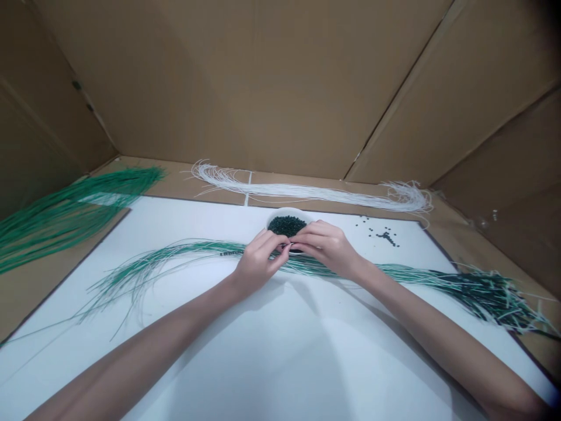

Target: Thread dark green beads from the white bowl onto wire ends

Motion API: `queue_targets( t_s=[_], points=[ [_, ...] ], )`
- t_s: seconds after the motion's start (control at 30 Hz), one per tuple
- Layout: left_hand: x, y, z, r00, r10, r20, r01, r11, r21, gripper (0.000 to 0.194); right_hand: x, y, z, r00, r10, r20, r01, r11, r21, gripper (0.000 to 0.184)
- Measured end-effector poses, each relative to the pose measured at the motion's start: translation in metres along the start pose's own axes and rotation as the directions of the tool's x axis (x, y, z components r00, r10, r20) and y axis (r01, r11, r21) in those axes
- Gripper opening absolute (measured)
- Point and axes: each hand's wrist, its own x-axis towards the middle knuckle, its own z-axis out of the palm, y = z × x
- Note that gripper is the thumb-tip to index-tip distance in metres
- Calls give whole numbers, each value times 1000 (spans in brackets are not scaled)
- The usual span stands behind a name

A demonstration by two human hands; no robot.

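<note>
Both hands meet fingertip to fingertip in front of a white bowl filled with small dark green beads. My left hand is closed in a pinch on a thin string, and a row of dark beads on it sticks out to the left. My right hand is also pinched closed, touching the left fingertips; whatever lies between its fingers is too small to make out. Beneath both hands runs a long bundle of green and white strings, its right end thick with dark beads.
Loose dark beads are scattered on the white board, right of the bowl. A bundle of white strings lies along the back, and green strings lie at the far left. Brown cardboard walls enclose the work area.
</note>
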Motion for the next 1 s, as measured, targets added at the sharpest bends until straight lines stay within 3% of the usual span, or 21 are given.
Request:
queue_targets(
  t_s=[0.2,0.37,0.5,0.67,0.73,0.87,1.0],
  points=[
    [1,2,-1,1000,-2,9,2,1000,-13,7,1,-3,0,992,101,-72,-91,987,132,11],
    [0,1,-1,1000,-29,-2,29,999,-29,6,3,-8,0,970,233,-65,-211,945,251,8],
    [-1,1,-1,997,-66,-25,66,997,-31,6,2,-10,2,920,391,19,-365,839,405,8],
    [-1,2,-1,997,-47,-53,46,998,-33,7,-1,-11,6,804,584,113,-529,615,585,12],
    [-1,2,-1,997,-35,-62,33,999,-28,8,0,-12,5,780,616,109,-537,570,622,13],
    [0,2,-1,997,-33,-65,32,999,-14,8,3,-13,3,782,618,88,-532,585,612,11],
    [0,2,-2,996,-57,-67,56,998,-17,8,5,-12,1,762,631,144,-574,557,601,16]
  ],
)
